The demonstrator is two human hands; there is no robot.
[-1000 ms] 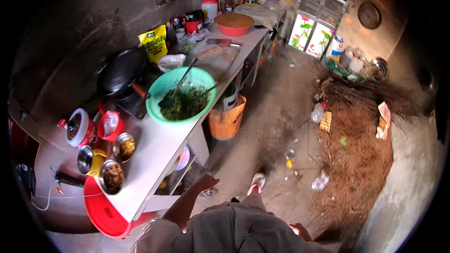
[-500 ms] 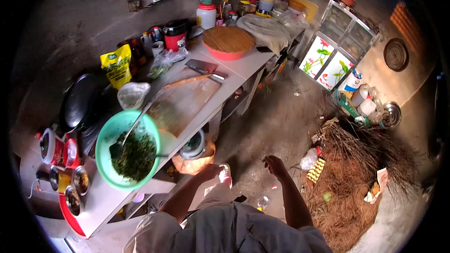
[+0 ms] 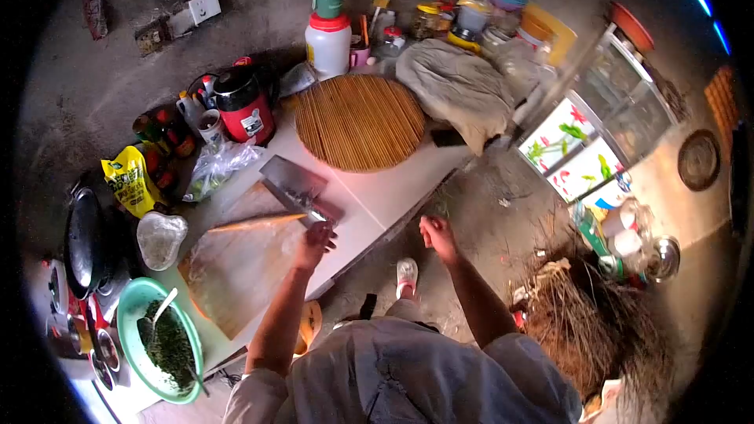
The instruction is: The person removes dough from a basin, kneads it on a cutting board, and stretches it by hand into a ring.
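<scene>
My left hand [image 3: 315,245] is over the counter's front edge, beside the handle end of a wide cleaver [image 3: 292,182]; its fingers are partly bent and I cannot tell whether they touch it. My right hand [image 3: 437,237] hangs over the floor, fingers curled, with nothing visible in it. A rolling pin [image 3: 259,222] lies across the floury board [image 3: 239,267] left of my left hand. Beyond the cleaver is a round slatted wooden lid [image 3: 360,122]. The green basin [image 3: 129,306] at the lower left holds chopped greens and a spoon.
Along the wall stand a red and black pot [image 3: 245,110], a white jar [image 3: 328,47], a yellow bag [image 3: 132,180] and a black wok [image 3: 85,243]. A grey cloth [image 3: 452,82] covers something. A cabinet [image 3: 585,145] and a brushwood pile [image 3: 585,314] are at the right.
The view has moved along the counter toward the round lid. My left hand has come up to the counter beside the cleaver. My right hand has come into fuller view, raised in front.
</scene>
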